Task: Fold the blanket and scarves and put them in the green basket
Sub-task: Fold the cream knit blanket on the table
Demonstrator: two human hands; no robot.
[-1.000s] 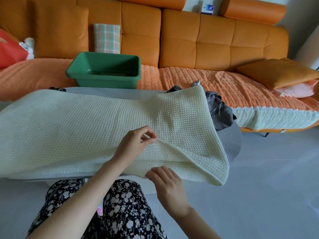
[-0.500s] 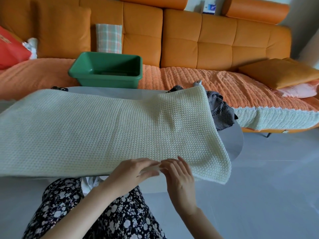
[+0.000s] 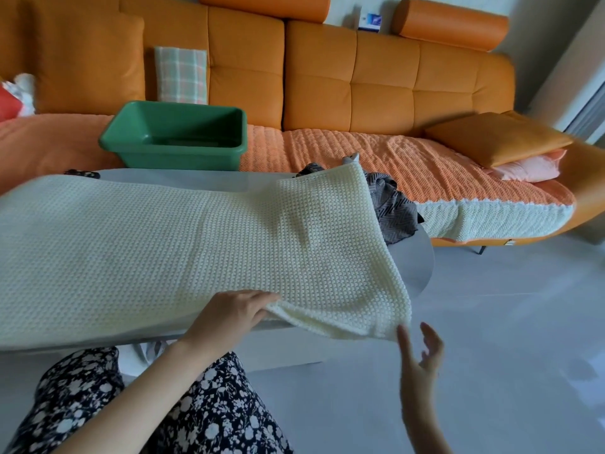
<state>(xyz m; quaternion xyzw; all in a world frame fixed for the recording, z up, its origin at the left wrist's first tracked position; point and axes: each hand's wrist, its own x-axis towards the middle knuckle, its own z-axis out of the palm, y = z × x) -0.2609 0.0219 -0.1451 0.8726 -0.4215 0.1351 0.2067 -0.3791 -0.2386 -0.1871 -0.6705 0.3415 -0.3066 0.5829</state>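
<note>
The blanket (image 3: 163,250) lies spread over the worktop (image 3: 422,263) at centre frame, its near edge held by the left hand (image 3: 229,312). The right hand (image 3: 420,358) is empty, fingers spread, just below the lower-right corner. That corner should be caught and the edges matched before folding.

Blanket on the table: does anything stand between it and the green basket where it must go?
Nothing visible does. Only a bare strip of table lies between the blanket and the green basket on the sofa seat. The grey scarf lies to the right, outside that path.
</note>
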